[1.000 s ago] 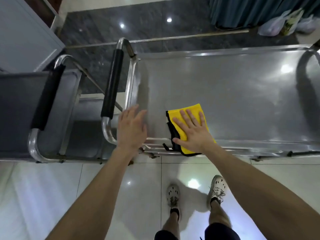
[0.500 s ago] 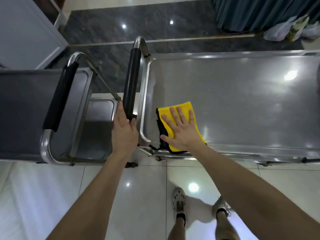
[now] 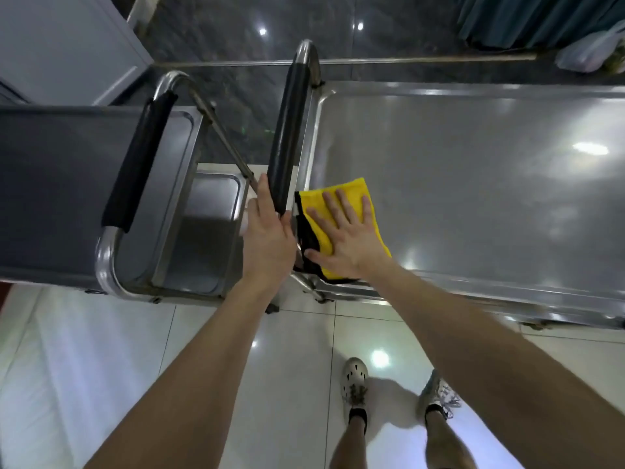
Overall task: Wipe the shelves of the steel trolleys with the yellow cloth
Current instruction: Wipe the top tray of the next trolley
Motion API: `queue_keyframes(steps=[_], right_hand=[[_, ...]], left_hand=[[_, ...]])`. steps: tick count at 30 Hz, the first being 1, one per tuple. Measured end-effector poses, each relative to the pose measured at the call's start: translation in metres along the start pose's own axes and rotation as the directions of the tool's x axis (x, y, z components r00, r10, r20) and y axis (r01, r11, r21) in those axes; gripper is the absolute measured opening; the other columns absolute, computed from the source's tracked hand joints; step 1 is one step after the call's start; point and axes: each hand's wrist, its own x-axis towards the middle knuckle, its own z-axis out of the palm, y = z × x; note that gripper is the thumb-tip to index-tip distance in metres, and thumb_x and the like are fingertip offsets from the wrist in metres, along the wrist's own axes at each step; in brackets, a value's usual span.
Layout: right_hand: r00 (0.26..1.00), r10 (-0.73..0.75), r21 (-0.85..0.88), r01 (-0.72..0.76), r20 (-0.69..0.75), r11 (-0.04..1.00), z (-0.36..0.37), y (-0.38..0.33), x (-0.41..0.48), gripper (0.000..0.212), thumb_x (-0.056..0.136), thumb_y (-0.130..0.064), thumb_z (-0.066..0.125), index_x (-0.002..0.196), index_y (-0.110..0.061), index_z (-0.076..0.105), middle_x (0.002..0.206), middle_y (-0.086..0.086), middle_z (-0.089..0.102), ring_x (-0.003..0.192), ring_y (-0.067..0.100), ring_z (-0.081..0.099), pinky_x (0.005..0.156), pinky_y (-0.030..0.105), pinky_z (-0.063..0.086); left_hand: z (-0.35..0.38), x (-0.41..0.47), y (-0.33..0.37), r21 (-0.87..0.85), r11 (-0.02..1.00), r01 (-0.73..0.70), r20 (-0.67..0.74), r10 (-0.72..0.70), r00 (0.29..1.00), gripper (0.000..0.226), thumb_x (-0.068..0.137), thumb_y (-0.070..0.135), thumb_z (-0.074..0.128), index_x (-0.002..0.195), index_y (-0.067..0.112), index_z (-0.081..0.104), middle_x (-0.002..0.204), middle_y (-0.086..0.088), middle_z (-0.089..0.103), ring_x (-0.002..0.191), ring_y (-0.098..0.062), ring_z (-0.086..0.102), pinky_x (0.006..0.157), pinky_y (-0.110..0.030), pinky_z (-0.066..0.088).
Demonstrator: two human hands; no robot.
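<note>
Head view: left hand (image 3: 267, 238) grips black padded handle (image 3: 287, 130); flat right hand (image 3: 345, 238) presses yellow cloth (image 3: 353, 188); best swept evenly across steel shelf (image 3: 473, 198).

You have bright overhead light: white glare spots sit on the steel shelf (image 3: 473, 204), the dark floor (image 3: 220, 38) and the white tiles (image 3: 101, 350). Soft shadows spread around your shoes (image 3: 354, 379). The wide lens bends straight edges, and detail looks slightly soft.

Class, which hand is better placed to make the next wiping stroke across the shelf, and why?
Right. The right hand lies flat on the cloth at the shelf's near left corner; the left hand holds the trolley handle.
</note>
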Motion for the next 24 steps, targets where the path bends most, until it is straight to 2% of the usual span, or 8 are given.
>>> queue_keyframes(steps=[3,8,14,17,19,21,22,24], right_hand=[[0.997,-0.075,-0.012,0.075,0.022,0.997,0.005,-0.004,-0.058,0.094,0.090,-0.089,0.039,0.168,-0.038,0.027,0.180,0.006,0.011,0.166,0.031,0.000,0.124,0.074,0.006],[0.990,-0.040,-0.084,0.052,0.136,0.995,-0.015,0.009,-0.083,0.080,0.096,-0.059,0.056,0.167,-0.038,0.027,0.180,0.002,0.011,0.166,0.031,0.004,0.126,0.070,0.008],[0.978,0.069,0.060,-0.082,0.197,0.995,-0.037,0.004,-0.124,0.067,0.104,-0.030,0.060,0.166,-0.031,0.033,0.176,-0.005,0.027,0.165,0.022,0.014,0.130,0.063,0.009],[0.976,0.131,0.205,-0.166,0.174,0.965,-0.048,0.004,-0.149,0.058,0.101,-0.022,0.063,0.156,-0.027,0.047,0.159,-0.001,0.054,0.156,0.024,0.036,0.126,0.053,0.023],[0.966,0.223,0.337,-0.255,0.131,0.906,-0.056,0.002,-0.165,0.041,0.100,-0.023,0.064,0.140,-0.027,0.057,0.129,0.002,0.070,0.128,0.032,0.060,0.102,0.044,0.043],[0.923,0.364,0.513,-0.374,0.124,0.773,-0.066,0.002,-0.178,0.027,0.101,-0.030,0.065,0.128,-0.030,0.062,0.105,0.001,0.073,0.099,0.030,0.064,0.077,0.040,0.047],[0.893,0.433,0.592,-0.418,0.126,0.689,-0.072,0.004,-0.184,0.022,0.101,-0.033,0.067,0.123,-0.030,0.063,0.101,-0.001,0.071,0.094,0.026,0.062,0.074,0.040,0.046],[0.821,0.558,0.712,-0.464,0.121,0.528,-0.085,0.010,-0.196,0.022,0.099,-0.034,0.072,0.118,-0.024,0.067,0.106,0.002,0.066,0.097,0.022,0.059,0.078,0.039,0.045]], left_hand=[[0.001,0.001,0.007,-0.012,1.000,0.026,0.017,-0.026,1.000,0.072,0.113,0.020,0.051,0.173,0.015,0.012,0.157,-0.021,0.043,0.129,-0.043,0.061,0.105,-0.053,0.055],[0.011,0.000,0.018,-0.003,0.999,0.048,0.050,-0.048,0.998,0.075,0.113,0.020,0.052,0.173,0.017,0.008,0.160,-0.020,0.040,0.133,-0.042,0.058,0.106,-0.048,0.052],[0.015,-0.016,0.026,0.020,0.997,0.068,0.157,-0.071,0.985,0.086,0.111,0.014,0.052,0.173,0.026,-0.005,0.162,-0.019,0.034,0.114,-0.041,0.066,0.093,-0.052,0.058],[0.012,-0.027,0.026,0.042,0.997,0.057,0.166,-0.063,0.984,0.086,0.109,0.011,0.052,0.173,0.024,-0.004,0.158,-0.017,0.038,0.116,-0.041,0.064,0.099,-0.054,0.056],[0.006,-0.033,0.026,0.040,0.996,0.081,0.201,-0.087,0.976,0.087,0.110,0.015,0.053,0.173,0.029,-0.005,0.153,-0.016,0.041,0.119,-0.039,0.063,0.104,-0.053,0.054],[-0.004,-0.037,0.025,0.086,0.990,0.113,0.254,-0.131,0.958,0.090,0.111,0.026,0.058,0.173,0.031,-0.007,0.157,-0.017,0.039,0.130,-0.039,0.059,0.113,-0.054,0.049],[-0.009,-0.040,0.025,0.143,0.983,0.118,0.249,-0.152,0.956,0.092,0.109,0.033,0.061,0.173,0.029,-0.006,0.161,-0.019,0.036,0.138,-0.040,0.054,0.118,-0.053,0.045],[-0.017,-0.056,0.028,0.255,0.963,0.090,0.091,-0.117,0.989,0.092,0.105,0.042,0.067,0.172,0.017,0.010,0.160,-0.022,0.036,0.142,-0.040,0.046,0.121,-0.053,0.041]])
